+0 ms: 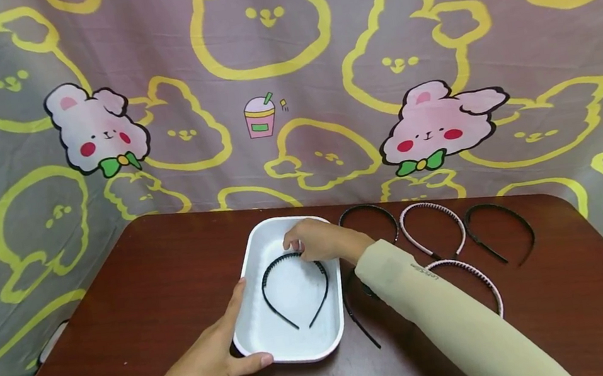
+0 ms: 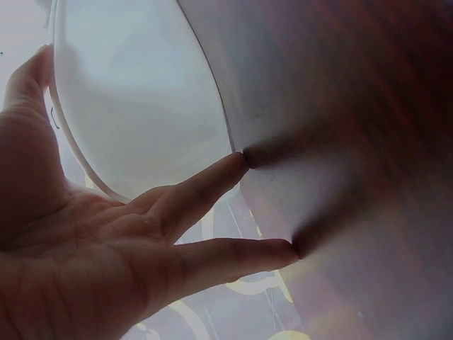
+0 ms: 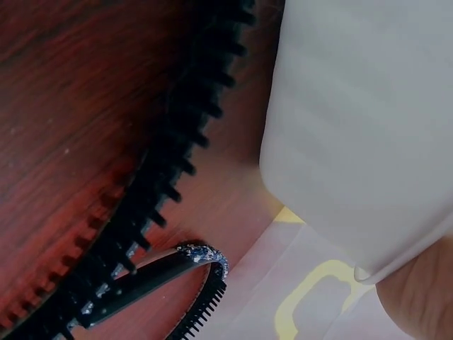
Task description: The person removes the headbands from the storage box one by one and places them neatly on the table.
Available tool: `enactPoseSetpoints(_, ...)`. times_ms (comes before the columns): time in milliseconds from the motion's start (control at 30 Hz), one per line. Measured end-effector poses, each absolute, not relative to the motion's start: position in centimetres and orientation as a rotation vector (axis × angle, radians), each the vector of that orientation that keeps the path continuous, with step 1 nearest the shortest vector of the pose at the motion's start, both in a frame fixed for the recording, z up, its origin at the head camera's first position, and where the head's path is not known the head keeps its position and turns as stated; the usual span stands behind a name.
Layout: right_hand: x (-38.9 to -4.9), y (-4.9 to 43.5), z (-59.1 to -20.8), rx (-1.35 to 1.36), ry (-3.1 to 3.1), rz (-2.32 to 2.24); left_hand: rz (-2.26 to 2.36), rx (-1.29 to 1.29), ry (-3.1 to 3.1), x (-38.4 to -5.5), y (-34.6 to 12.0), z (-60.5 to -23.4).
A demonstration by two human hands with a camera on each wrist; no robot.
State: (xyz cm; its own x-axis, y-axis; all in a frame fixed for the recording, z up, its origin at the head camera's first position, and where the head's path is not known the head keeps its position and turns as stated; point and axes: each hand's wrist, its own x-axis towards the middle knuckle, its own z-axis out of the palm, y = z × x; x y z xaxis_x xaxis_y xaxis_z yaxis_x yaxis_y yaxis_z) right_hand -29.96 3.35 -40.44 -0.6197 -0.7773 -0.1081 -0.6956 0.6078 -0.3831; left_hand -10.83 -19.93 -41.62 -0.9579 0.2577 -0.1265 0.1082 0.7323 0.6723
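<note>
A white rectangular tray (image 1: 244, 341) stands on the table, a black toothed headband (image 1: 264, 285) inside it with its tips toward the near side. My right hand (image 1: 317, 241) reaches over the tray's right rim and pinches the headband at the top of its curve; the hand hides part of the band. At the tray's near left corner rests my left hand (image 1: 215, 355), its thumb on the near rim and fingers along the left side. In the left wrist view, straight fingers (image 2: 205, 188) of that hand touch the tray's outer wall and the table.
Right of the tray lie more headbands: a black one (image 1: 367, 206), a pink one (image 1: 406, 231), another black one (image 1: 527, 228) and a second pink one (image 1: 492, 287). A further black headband (image 1: 362, 326) is partly under the right sleeve (image 1: 442, 303). A patterned curtain (image 1: 288, 171) hangs behind the table (image 1: 123, 313).
</note>
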Motion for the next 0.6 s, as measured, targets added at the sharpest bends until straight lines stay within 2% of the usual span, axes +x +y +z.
enactPoseSetpoints(600, -29.69, 3.20, -40.83, -1.246, 2.626, -0.446, 1.045, 0.312, 2.720, -10.84, -20.05, -41.69)
